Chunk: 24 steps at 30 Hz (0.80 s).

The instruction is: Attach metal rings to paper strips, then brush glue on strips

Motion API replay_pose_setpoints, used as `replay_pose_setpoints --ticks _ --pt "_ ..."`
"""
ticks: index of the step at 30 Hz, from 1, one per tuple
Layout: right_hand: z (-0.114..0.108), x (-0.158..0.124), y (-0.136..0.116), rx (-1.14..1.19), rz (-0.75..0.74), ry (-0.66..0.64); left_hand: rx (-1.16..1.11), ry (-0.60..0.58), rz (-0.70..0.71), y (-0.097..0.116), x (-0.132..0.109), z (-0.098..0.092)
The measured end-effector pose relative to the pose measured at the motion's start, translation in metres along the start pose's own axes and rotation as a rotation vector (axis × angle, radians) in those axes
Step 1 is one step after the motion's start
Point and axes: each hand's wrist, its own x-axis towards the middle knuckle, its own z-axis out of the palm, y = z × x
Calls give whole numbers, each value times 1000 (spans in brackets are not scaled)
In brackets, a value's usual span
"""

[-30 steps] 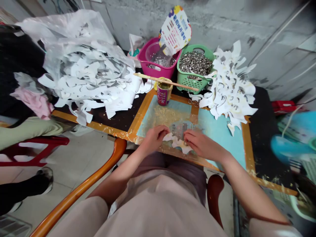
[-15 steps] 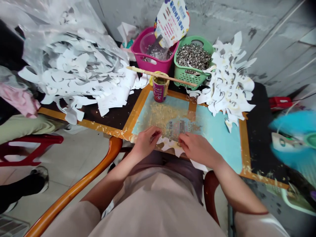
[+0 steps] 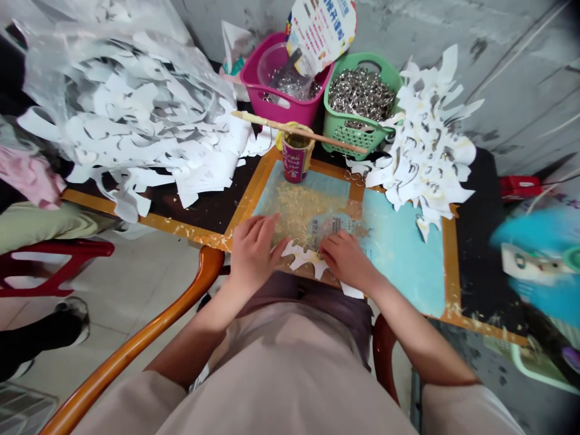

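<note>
A fan-shaped paper card [image 3: 321, 33] stands at the far edge of the table, behind the pink plastic basket [image 3: 272, 84], its columns of red and dark Chinese characters visible but too small to read (no single word can be made out with confidence). The purple-and-red label on the tin can [image 3: 294, 160] and the small print on the printed sheet [image 3: 333, 226] near the hands stay illegible, as does the blurred white label [image 3: 528, 264] at right.

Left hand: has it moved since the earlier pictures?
Yes, the left hand has shifted toward the person's left, judged against the printed can.
</note>
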Motion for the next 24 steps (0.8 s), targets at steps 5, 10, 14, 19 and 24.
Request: replay_pose_setpoints --ticks 5,10,14,19,24 --pt "0 -2 4 60 -52 10 -198 -372 270 33 12 18" --pt "7 -4 8 120 -66 69 -466 -481 49 20 10 48" --pt "16 -12 1 -12 -98 134 -509 -481 43 12 8 49" --pt "32 -33 -9 -138 -74 232 -511 -483 235 11 10 49" --pt "26 -45 -1 153 -13 281 -444 -422 357 11 6 52"
